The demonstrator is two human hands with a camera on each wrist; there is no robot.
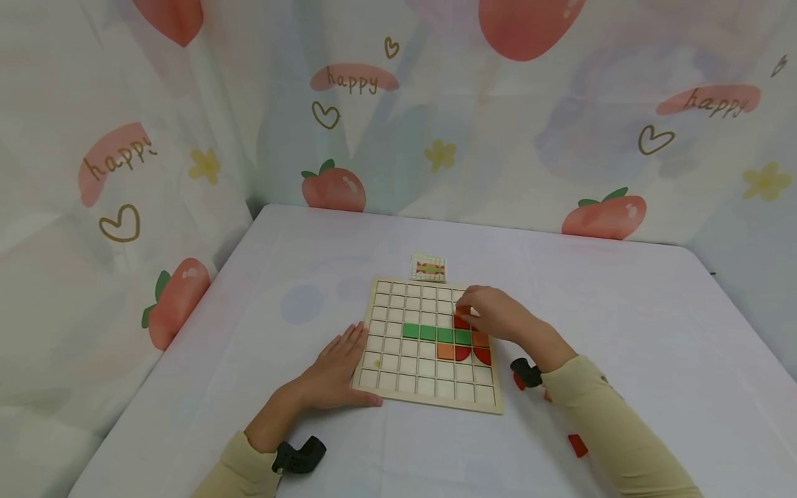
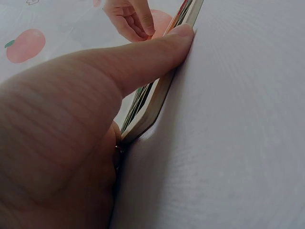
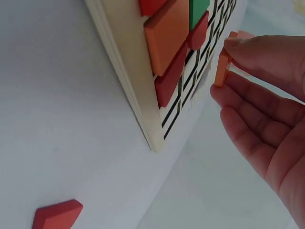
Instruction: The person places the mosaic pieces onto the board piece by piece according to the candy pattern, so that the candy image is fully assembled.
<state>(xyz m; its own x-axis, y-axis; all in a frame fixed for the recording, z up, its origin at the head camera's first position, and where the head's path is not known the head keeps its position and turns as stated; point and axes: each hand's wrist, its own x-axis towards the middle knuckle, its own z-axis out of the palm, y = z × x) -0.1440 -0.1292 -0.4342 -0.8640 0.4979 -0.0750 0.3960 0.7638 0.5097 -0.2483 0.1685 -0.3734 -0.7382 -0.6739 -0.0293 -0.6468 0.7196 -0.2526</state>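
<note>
A wooden grid board (image 1: pixel 407 382) lies on the table in the head view. Green tiles (image 1: pixel 427 333) form a row across it, with orange tiles (image 1: pixel 445 351) and red pieces (image 1: pixel 482 356) around the row's right end. My left hand (image 1: pixel 336 370) rests along the board's left side, fingers straight, its thumb (image 2: pixel 157 52) against the front edge. Over the board's upper right part, my right hand (image 1: pixel 498 315) pinches an orange tile (image 3: pixel 222 64) between thumb and fingertips. In the right wrist view that tile is held above the board, apart from it.
A small pattern card (image 1: pixel 429 268) lies just behind the board. To the right, near the right sleeve, are a loose red tile (image 1: pixel 578 445) and a red piece (image 1: pixel 519 381) partly hidden by the wrist camera. A printed curtain (image 1: pixel 398 138) stands behind the table.
</note>
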